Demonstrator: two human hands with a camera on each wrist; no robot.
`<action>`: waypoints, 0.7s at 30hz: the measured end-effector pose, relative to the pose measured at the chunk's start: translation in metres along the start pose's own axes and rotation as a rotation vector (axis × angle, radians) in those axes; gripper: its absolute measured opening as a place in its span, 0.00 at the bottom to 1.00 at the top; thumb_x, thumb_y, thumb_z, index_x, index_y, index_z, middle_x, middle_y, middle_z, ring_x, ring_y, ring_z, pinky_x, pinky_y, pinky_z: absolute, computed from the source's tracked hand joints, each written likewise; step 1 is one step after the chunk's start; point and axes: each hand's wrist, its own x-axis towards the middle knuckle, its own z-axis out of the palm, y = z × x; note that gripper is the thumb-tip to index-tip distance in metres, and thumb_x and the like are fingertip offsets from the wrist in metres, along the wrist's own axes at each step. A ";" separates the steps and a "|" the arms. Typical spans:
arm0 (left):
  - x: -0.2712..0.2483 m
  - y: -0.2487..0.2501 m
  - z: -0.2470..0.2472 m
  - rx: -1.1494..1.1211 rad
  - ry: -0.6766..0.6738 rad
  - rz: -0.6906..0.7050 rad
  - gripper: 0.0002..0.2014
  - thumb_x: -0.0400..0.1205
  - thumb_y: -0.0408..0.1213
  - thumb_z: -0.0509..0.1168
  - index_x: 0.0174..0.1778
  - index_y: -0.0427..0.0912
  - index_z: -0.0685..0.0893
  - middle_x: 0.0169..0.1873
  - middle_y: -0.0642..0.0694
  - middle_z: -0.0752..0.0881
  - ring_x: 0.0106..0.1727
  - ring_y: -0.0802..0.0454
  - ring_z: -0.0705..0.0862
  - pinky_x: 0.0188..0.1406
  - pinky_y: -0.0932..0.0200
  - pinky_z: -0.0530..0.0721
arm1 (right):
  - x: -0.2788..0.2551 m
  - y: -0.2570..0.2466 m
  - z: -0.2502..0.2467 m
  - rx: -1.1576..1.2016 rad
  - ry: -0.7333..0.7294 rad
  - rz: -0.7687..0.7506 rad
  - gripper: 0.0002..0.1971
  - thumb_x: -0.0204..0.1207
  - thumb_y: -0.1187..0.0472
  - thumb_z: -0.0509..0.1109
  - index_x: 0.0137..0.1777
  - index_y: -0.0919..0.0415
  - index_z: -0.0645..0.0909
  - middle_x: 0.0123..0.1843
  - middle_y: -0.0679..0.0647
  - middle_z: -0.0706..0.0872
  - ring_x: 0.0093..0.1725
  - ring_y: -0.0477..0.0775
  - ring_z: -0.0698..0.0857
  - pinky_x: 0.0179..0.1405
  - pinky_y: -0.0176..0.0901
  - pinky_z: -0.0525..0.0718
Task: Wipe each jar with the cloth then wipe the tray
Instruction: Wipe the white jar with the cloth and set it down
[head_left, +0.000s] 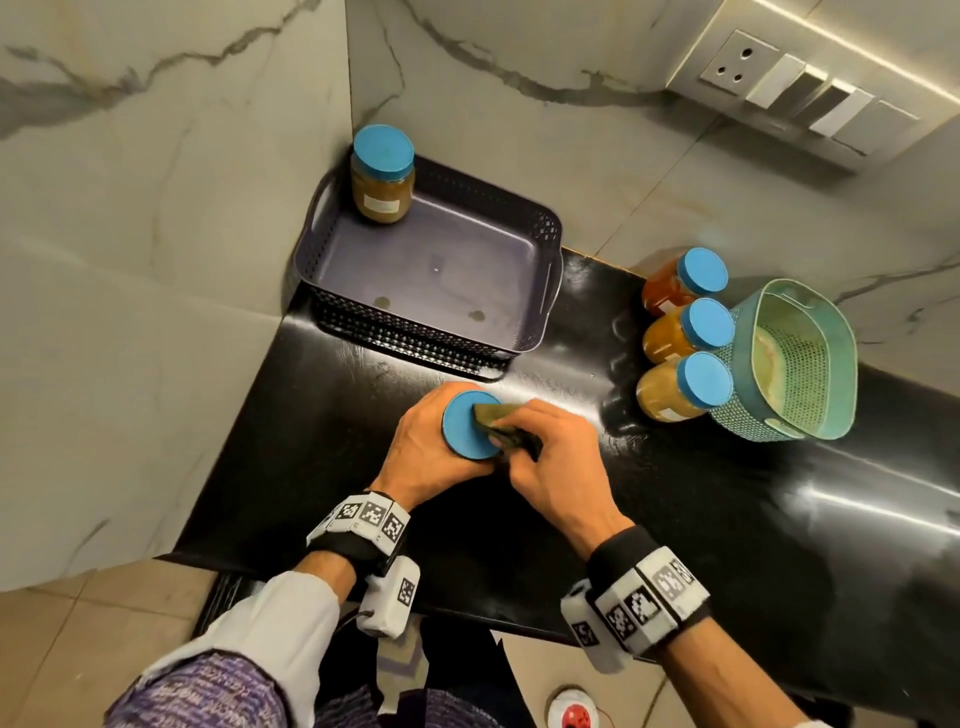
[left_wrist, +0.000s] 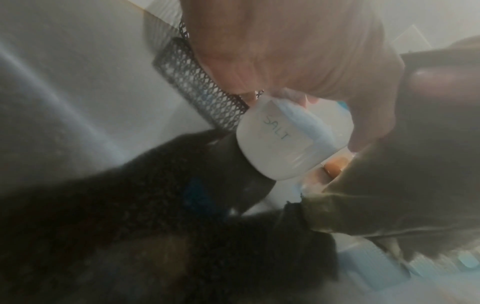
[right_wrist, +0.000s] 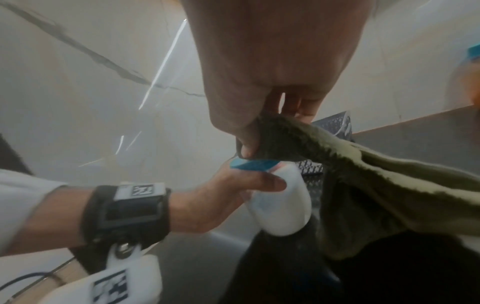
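A white jar marked SALT (left_wrist: 280, 142) with a blue lid (head_left: 462, 426) stands on the black counter, and my left hand (head_left: 421, 447) grips its body. My right hand (head_left: 540, 452) pinches an olive-green cloth (head_left: 498, 415) and presses it on the right side of the lid. In the right wrist view the cloth (right_wrist: 363, 174) hangs down beside the jar (right_wrist: 280, 207). The dark purple tray (head_left: 545, 234) sits in the back corner with one brown jar (head_left: 383, 176) in its far left corner. Three more blue-lidded jars (head_left: 685, 332) stand in a row at the right.
A teal perforated basket (head_left: 831, 374) stands just right of the three jars. Marble walls close the corner behind and left of the tray. A switch panel (head_left: 800, 88) is on the back wall. The counter's front edge lies near my wrists.
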 end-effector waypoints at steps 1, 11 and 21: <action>-0.001 0.000 0.001 -0.004 -0.003 -0.021 0.34 0.63 0.40 0.89 0.66 0.48 0.86 0.59 0.52 0.90 0.61 0.49 0.90 0.63 0.42 0.88 | -0.009 -0.001 -0.001 0.006 -0.029 -0.009 0.12 0.68 0.66 0.76 0.51 0.54 0.92 0.49 0.45 0.92 0.50 0.48 0.90 0.54 0.50 0.88; -0.003 0.001 0.002 0.001 -0.009 -0.078 0.33 0.63 0.42 0.89 0.63 0.53 0.85 0.56 0.52 0.90 0.58 0.50 0.90 0.59 0.40 0.89 | 0.023 -0.019 0.006 0.013 0.012 0.003 0.14 0.68 0.67 0.74 0.51 0.54 0.93 0.46 0.47 0.92 0.45 0.49 0.90 0.48 0.50 0.88; -0.005 0.005 0.002 0.007 0.024 -0.097 0.26 0.68 0.40 0.83 0.62 0.53 0.85 0.56 0.53 0.91 0.57 0.52 0.90 0.59 0.41 0.89 | 0.026 -0.031 0.019 0.038 0.021 0.027 0.15 0.64 0.69 0.75 0.48 0.53 0.92 0.46 0.45 0.93 0.46 0.47 0.90 0.50 0.49 0.89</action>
